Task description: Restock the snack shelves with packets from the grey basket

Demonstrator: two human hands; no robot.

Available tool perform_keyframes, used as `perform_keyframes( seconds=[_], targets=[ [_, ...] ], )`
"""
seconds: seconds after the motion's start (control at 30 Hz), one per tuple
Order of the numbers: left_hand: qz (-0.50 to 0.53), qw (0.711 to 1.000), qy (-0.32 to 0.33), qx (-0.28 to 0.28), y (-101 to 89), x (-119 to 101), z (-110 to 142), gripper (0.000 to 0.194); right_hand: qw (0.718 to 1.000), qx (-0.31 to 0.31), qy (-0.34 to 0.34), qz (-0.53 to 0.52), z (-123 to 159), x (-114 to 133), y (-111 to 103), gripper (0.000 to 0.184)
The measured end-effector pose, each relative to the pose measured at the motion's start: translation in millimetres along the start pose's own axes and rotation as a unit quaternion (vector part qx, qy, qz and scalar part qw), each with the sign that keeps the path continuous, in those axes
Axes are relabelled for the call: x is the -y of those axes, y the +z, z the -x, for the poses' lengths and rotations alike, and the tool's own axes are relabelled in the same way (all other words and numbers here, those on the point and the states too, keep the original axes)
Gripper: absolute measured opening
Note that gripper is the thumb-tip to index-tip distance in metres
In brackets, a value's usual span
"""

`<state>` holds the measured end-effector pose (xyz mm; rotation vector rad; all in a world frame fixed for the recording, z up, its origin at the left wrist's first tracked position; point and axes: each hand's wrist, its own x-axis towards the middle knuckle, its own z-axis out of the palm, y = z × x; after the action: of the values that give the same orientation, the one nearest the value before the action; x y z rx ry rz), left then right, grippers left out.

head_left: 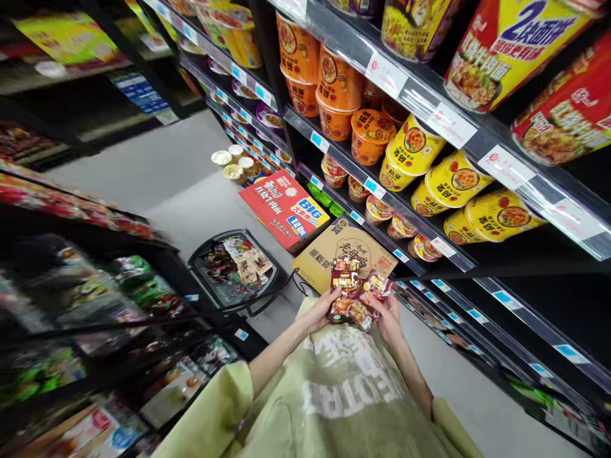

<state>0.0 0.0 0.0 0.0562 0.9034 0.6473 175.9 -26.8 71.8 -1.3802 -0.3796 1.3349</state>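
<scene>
Several small dark-red snack packets (344, 277) are held in front of my body, over the light green shirt. My left hand (323, 310) is closed on their left edge, thumb on top. From the other side, my right hand (387, 313) grips a packet (377, 285) in the same bunch. The packets overlap, so where one ends and another begins is hard to make out. Just beyond them lies a brown cardboard carton (324, 249) with printed characters. A dark shopping basket (273, 256) rests on the floor to the left, with assorted snack packets (244, 259) inside.
A red noodle carton (281, 207) lies beyond the brown one, near several stacked cups (233, 170). Shelves on the right carry orange noodle tubs (340, 79), yellow tubs (414, 145) and large red cups (568, 105). Racks of packaged snacks (143, 283) line the left side.
</scene>
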Motion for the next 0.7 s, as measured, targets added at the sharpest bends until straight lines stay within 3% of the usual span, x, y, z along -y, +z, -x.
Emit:
perform_keyframes(
  seconds=[0.13,0.23,0.33,0.47,0.6,0.7],
  targets=[
    [0.013,0.996,0.075,-0.039,5.4,-3,-4,0.05,0.994,0.041,-0.024,0.093,-6,10,-4,0.054],
    [-0.009,0.994,0.107,-0.018,10.0,-3,-5,0.054,0.969,0.123,-0.006,0.215,-13,-2,14,0.041],
    [-0.029,0.995,0.096,-0.002,7.8,-2,-4,0.061,0.942,0.2,0.008,0.269,-21,-15,32,0.041],
    [-0.007,0.997,0.07,0.016,-6.5,-4,2,0.072,0.934,0.306,0.1,0.152,-28,-20,36,0.049],
    [-0.027,0.994,0.098,0.03,-14.5,-2,9,0.069,0.923,0.346,0.163,0.046,-32,-22,23,0.041],
    [-0.04,0.996,0.081,0.015,-15.9,-1,12,0.065,0.914,0.358,0.189,-0.004,-48,-28,7,0.034]
  ],
)
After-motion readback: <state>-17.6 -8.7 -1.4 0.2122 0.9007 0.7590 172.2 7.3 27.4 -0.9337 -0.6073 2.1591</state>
